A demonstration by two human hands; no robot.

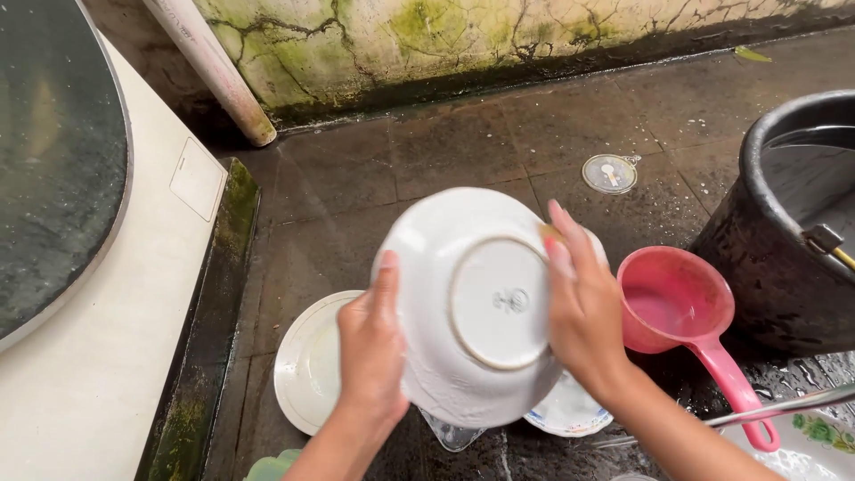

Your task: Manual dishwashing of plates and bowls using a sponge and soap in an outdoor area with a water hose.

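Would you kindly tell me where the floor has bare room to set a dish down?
Bare wet floor lies between the mossy wall, floor drain and raised plate. Under the hands it is crowded: plates, pink scoop.

Black tub (pixel 784 258) and pink dipper (pixel 681 307) crowd right; far floor (pixel 463 147) open.

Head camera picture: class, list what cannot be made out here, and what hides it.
- Inside of the white bowl: turned away, only its underside shows.
- Item under the right hand: fingers cover it.
- Plate on the floor: partly behind the left hand and bowl.
- Black tub: cut off by the right edge.
- Flowered dish: cut off at the bottom corner.
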